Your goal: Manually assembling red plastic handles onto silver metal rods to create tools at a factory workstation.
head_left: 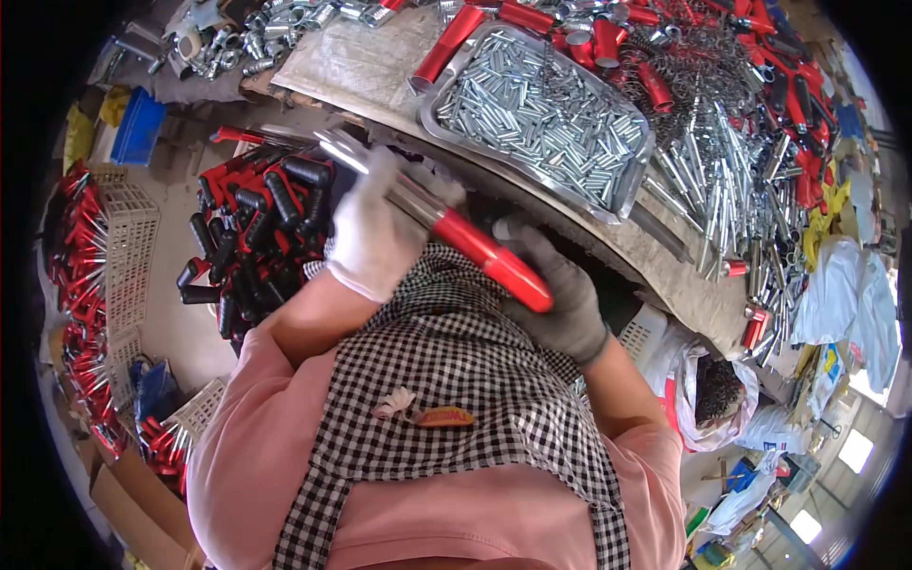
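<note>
A long tube-shaped tool (489,255), bright metal at its far left end and red at its near right end, slants across in front of my apron. My left hand (375,228), in a white glove, is closed around its metal part. My right hand (562,294), in a grey glove, curls behind and beside the red end, fingers on one side and thumb on the other. Part of the right grip is hidden by the red tube. Just ahead, a metal tray (432,119) full of short silver pins (532,114) sits on the workbench (351,62).
To the left lies a heap of red tools with black grips (256,228). Beyond it, plastic crates (131,247) stand beside more red parts (81,313). Springs (679,81), silver rods (712,180) and red tubes (446,47) cover the bench's right and back. Plastic bags (836,294) hang at right.
</note>
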A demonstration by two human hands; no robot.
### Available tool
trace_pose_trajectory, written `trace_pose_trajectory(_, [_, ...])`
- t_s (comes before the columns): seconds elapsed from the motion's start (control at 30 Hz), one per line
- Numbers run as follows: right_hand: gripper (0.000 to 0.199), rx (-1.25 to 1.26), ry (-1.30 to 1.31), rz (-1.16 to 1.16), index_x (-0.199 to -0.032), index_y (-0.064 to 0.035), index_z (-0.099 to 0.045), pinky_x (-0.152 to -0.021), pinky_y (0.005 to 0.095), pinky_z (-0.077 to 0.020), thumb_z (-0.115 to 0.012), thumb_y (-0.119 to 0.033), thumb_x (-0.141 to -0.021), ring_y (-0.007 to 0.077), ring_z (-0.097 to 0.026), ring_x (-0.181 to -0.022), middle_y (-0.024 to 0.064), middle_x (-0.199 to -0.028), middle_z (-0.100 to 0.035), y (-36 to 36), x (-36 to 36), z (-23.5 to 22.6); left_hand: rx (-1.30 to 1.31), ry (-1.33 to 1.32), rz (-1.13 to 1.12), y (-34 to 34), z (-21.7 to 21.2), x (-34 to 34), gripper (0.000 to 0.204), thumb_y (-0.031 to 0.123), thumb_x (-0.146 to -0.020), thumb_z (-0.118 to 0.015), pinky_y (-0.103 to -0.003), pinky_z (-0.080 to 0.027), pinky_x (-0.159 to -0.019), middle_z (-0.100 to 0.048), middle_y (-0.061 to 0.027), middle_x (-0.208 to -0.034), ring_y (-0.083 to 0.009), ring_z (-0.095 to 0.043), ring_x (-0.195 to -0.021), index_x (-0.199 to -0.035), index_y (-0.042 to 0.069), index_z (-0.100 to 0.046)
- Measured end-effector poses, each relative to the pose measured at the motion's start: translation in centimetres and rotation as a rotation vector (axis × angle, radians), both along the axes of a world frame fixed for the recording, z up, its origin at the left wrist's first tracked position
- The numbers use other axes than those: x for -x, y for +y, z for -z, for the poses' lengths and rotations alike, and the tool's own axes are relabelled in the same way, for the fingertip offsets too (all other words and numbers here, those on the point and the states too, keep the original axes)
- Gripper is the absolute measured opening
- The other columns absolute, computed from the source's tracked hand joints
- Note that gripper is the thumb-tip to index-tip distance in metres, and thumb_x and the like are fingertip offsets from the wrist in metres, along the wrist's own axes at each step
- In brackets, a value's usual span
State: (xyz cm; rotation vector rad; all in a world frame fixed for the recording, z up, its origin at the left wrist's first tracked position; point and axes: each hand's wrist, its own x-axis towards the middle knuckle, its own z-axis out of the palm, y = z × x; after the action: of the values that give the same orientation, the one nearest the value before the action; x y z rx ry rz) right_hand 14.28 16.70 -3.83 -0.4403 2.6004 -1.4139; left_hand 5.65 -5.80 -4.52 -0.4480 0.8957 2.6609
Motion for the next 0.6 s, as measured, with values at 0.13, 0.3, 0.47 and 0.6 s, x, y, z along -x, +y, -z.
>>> trace_pose_trajectory(0.13, [0.063,0.579,-0.773,0.302,-0.134,0.0003,-0.052,-0.088,0.0333,-0.0530,-0.070,0.000,-0.073,0.0237,-0.065,-0.097,0.0120,-0.110,-0.067,3.8,-2.4,1.7,-0.387,-0.493,0.272,3.7,4.6,-1.5,0.024,0.018,-0.101,-0.048,-0.050,-0.051,-0.091,-0.060,-0.0141,-0.120,-0.0308,-0.063,-0.103,-0.115,-0.001,-0.053])
trace_pose_trajectory(0.3, [0.041,0.933,-1.090,0.718,-0.117,-0.0014,-0.059,-0.071,0.0365,-0.0557,-0.063,-0.009,-0.077,0.0234,-0.065,-0.083,0.0119,-0.094,-0.066,3.9,-3.7,11.6,0.088,-0.763,0.659,12.7,18.0,-2.1,0.022,0.018,-0.099,-0.050,-0.046,-0.055,-0.083,-0.064,-0.0172,-0.113,-0.0292,-0.065,-0.098,-0.114,0.004,-0.057])
trace_pose_trajectory(0.47, [0.045,1.342,-1.074,0.975,-0.122,0.0015,-0.056,-0.063,0.0380,-0.0542,-0.060,-0.004,-0.078,0.0277,-0.064,-0.078,0.0155,-0.097,-0.065,3.5,-4.0,17.6,0.164,-0.572,1.091,15.0,23.4,-3.4,0.021,0.018,-0.099,-0.051,-0.043,-0.056,-0.069,-0.066,-0.0152,-0.107,-0.0289,-0.067,-0.085,-0.115,0.007,-0.058])
trace_pose_trajectory(0.6, [0.045,1.200,-1.132,1.024,-0.123,-0.0001,-0.056,-0.063,0.0373,-0.0550,-0.059,-0.007,-0.079,0.0287,-0.063,-0.078,0.0154,-0.093,-0.064,4.0,-3.6,18.9,0.057,-0.561,1.030,15.3,24.0,-3.8,0.021,0.019,-0.099,-0.051,-0.042,-0.056,-0.069,-0.066,-0.0148,-0.106,-0.0286,-0.066,-0.084,-0.114,0.007,-0.058])
